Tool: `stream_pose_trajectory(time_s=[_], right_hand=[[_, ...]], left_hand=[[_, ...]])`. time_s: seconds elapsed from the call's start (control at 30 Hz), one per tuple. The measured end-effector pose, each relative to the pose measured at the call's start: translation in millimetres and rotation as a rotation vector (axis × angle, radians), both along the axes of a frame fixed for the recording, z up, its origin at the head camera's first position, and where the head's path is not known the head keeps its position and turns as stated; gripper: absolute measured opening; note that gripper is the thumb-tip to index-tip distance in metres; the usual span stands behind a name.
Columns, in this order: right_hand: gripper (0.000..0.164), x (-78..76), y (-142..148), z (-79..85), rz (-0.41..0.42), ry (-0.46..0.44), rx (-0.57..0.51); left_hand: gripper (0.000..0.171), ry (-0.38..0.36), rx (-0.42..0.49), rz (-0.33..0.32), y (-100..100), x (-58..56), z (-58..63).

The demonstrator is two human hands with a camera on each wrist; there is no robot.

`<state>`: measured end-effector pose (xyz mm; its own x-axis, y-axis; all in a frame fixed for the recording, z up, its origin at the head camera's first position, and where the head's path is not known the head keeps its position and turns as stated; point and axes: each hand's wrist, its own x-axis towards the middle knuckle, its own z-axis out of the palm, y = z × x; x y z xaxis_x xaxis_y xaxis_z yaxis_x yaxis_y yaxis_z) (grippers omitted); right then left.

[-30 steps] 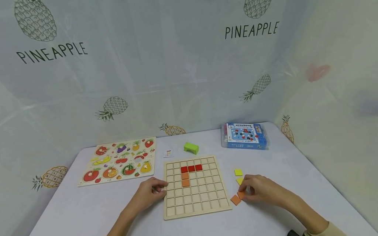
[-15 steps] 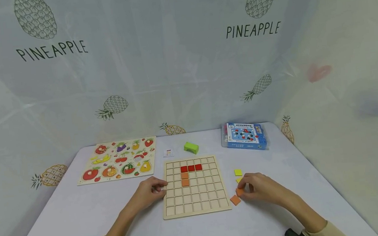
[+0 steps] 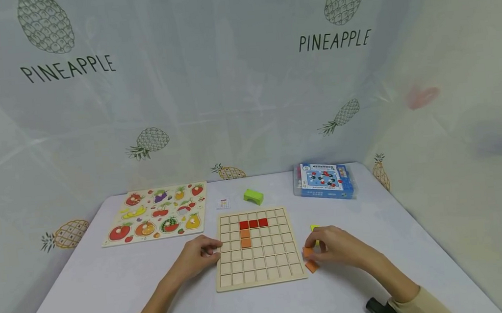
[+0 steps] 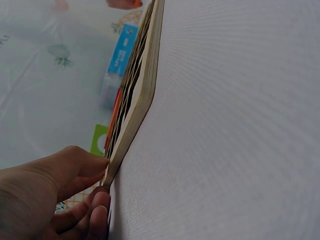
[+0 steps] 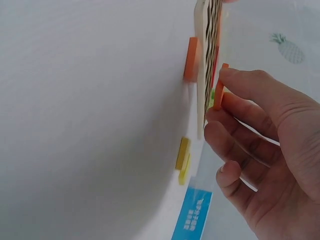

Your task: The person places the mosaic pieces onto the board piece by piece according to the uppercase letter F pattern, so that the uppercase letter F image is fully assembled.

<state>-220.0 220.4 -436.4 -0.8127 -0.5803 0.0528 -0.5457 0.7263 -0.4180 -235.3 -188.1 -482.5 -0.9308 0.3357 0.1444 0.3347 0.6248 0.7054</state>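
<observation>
A square wooden grid board (image 3: pixel 266 263) lies on the white table, with three red tiles (image 3: pixel 254 223) in a row and two orange tiles (image 3: pixel 245 238) below the leftmost one. My left hand (image 3: pixel 197 255) grips the board's left edge, thumb on top in the left wrist view. Between thumb and forefinger of my right hand (image 3: pixel 339 245) an orange tile (image 5: pixel 218 92) is pinched, raised off the table beside the board's right edge. Another orange tile (image 5: pixel 191 60) lies on the table below that hand. Two yellow tiles (image 5: pixel 183 157) lie close by, partly hidden by the hand in the head view.
Behind the board lie a green arched block (image 3: pixel 253 196) and a small printed card (image 3: pixel 223 204). A fruit puzzle board (image 3: pixel 155 214) is at the back left, a blue boxed set (image 3: pixel 325 181) at the back right. A pineapple-print curtain (image 3: pixel 245 88) hangs behind the table.
My right hand has lifted an orange tile off the table and carried it left toward the board's right edge. The left hand stays on the board's left edge.
</observation>
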Motion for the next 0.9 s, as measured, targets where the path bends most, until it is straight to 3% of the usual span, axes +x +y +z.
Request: stream_pose_trajectory(time_s=[0.37, 0.9], right_hand=[[0.019, -9.5, -40, 3.4, -0.011, -0.007, 0.003], [0.019, -19.6, -90, 1.9, 0.057, 0.033, 0.022]], left_hand=[[0.024, -0.006, 0.011, -0.008, -1, 0.4, -0.7], [0.024, -0.024, 0.014, 0.014, 1, 1.1, -0.1]])
